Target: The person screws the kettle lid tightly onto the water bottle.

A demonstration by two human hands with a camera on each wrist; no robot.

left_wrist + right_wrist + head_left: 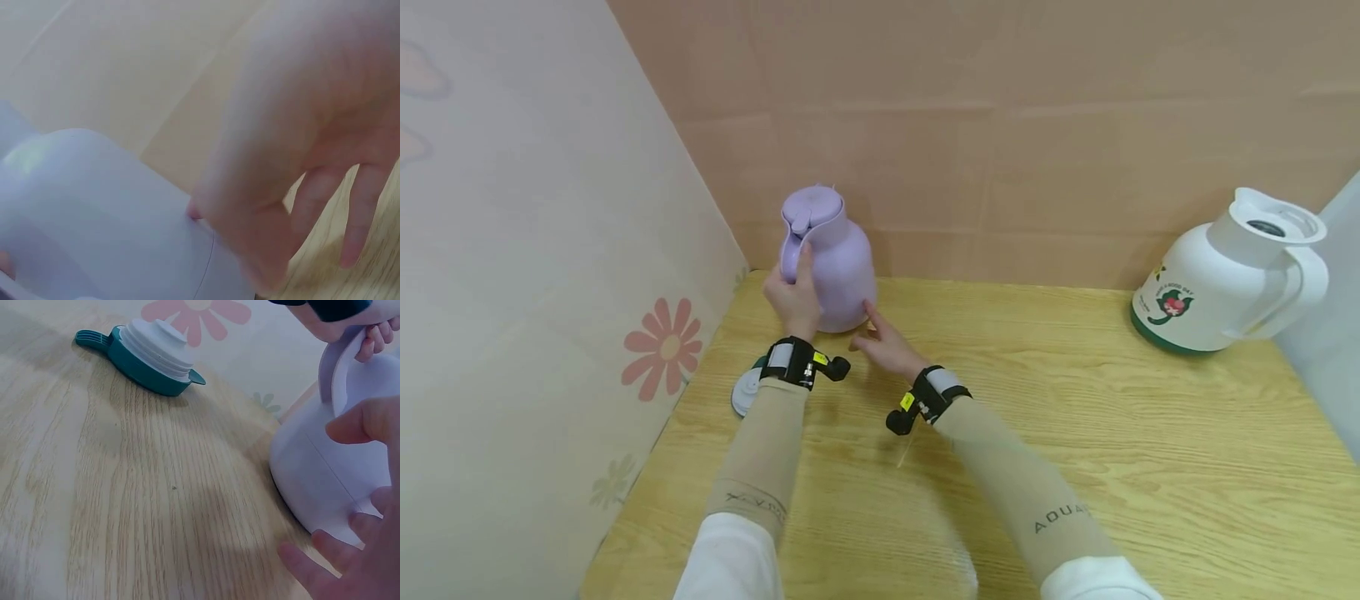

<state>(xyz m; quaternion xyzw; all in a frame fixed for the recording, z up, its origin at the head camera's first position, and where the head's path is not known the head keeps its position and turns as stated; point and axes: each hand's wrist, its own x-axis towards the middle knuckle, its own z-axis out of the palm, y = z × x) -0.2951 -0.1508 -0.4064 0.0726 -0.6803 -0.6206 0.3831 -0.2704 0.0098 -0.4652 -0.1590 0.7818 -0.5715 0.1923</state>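
Observation:
A lilac vacuum jug [844, 271] with its lid on stands on the table against the back wall. My left hand [793, 300] grips its handle, with the thumb lying up along the handle. In the right wrist view the fingers [367, 345] of that hand curl round the handle [337, 372]. Low on the jug's right side, my right hand [889, 343] touches the body with extended fingers. The left wrist view catches this right hand [275, 137] close up at the jug's lower end [125, 219].
A green and white jug lid [150, 359] lies on the table [1075, 433], partly hidden behind my left wrist in the head view. At the far right stands a white jug [1240, 275] with a green base and its top uncovered. Walls border the left, back and right.

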